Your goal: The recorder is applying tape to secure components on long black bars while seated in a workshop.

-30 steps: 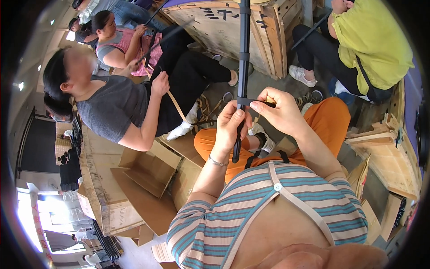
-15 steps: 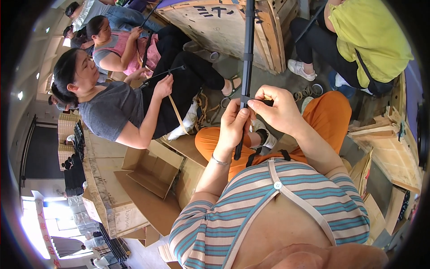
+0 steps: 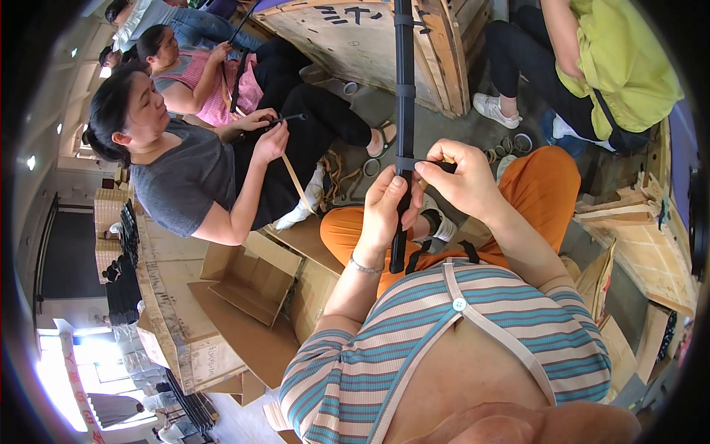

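Note:
A long black bar [image 3: 404, 66] stands before me, running from the top edge down toward my lap. Bands of black tape [image 3: 405, 90] wrap it at intervals. My left hand [image 3: 386, 200] is closed round its lower part, the thumb lying along the front. On the bar's right side my right hand [image 3: 462, 177] pinches the free end of a black tape strip [image 3: 441, 167], which leads to a band [image 3: 405, 163] just above my left thumb. A bit of tan material shows behind the right fingers; what it belongs to is hidden.
An open cardboard box [image 3: 251, 285] lies at my left, against a wooden crate [image 3: 192, 318]. Beyond it a co-worker in grey [image 3: 188, 177] handles a black rod and a tan strip. A large crate [image 3: 355, 44] stands ahead; someone in yellow-green [image 3: 621, 66] sits at the right. Tape rolls [image 3: 522, 143] lie on the floor.
The bar has swung slightly left at its top and stands more upright. My hands keep their grip with small shifts. The grey-shirted co-worker's far hand has moved in toward the rod.

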Action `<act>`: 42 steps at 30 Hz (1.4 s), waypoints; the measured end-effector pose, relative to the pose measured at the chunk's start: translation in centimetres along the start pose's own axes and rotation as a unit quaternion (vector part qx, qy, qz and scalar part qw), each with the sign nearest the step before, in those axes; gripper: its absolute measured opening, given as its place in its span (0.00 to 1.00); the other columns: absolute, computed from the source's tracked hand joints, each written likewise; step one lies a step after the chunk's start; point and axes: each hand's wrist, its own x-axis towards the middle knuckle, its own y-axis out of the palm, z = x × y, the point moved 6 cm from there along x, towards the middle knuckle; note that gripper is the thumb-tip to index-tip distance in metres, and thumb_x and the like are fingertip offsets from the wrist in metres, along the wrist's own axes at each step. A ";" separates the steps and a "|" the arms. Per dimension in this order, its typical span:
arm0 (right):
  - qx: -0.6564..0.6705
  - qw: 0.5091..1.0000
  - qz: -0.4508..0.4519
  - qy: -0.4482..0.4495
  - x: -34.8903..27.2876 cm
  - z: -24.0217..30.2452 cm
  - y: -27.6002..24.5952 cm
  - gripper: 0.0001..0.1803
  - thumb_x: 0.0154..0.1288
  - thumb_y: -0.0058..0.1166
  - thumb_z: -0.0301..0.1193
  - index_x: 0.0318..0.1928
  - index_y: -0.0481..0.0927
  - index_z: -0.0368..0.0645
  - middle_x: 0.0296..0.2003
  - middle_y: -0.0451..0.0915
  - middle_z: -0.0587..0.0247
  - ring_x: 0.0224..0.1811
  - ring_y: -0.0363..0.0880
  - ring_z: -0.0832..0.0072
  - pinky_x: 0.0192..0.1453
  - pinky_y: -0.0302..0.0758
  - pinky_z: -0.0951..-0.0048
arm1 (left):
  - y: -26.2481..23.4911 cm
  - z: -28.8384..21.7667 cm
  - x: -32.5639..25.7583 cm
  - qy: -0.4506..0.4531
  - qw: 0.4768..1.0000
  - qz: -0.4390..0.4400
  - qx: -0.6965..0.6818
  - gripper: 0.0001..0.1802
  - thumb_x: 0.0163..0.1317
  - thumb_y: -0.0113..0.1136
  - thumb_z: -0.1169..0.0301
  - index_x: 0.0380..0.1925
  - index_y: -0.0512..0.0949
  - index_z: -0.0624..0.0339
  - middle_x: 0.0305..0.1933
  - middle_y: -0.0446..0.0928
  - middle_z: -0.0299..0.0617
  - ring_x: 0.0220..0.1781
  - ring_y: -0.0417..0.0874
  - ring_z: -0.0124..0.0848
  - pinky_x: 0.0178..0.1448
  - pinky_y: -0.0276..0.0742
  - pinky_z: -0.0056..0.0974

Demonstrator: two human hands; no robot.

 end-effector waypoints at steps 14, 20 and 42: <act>-0.073 0.997 0.002 -0.028 0.0 1.1 -0.3 0.08 0.53 0.57 0.27 0.22 0.74 0.36 0.18 0.73 0.63 0.20 0.72 0.79 0.25 0.66 0.76 | 0.5 -0.4 0.8 0.057 0.993 0.002 0.104 0.17 0.68 0.42 0.59 0.41 0.68 0.64 0.19 0.70 0.37 0.13 0.64 0.19 0.17 0.59 0.21; -0.160 0.984 -0.054 -0.064 -0.1 0.7 -0.3 0.10 0.49 0.58 0.28 0.20 0.73 0.37 0.18 0.74 0.59 0.20 0.73 0.66 0.24 0.67 0.71 | 0.0 0.5 1.2 0.021 0.985 -0.052 0.163 0.14 0.69 0.39 0.63 0.34 0.68 0.63 0.19 0.70 0.34 0.16 0.67 0.18 0.19 0.62 0.23; -0.231 0.962 -0.026 0.141 -1.5 -13.7 -2.3 0.18 0.53 0.55 0.41 0.31 0.76 0.37 0.24 0.77 0.51 0.29 0.77 0.55 0.33 0.70 0.64 | -0.9 -3.4 -1.0 0.193 0.973 -0.115 0.057 0.21 0.68 0.40 0.56 0.28 0.68 0.63 0.10 0.65 0.36 0.09 0.63 0.23 0.14 0.60 0.27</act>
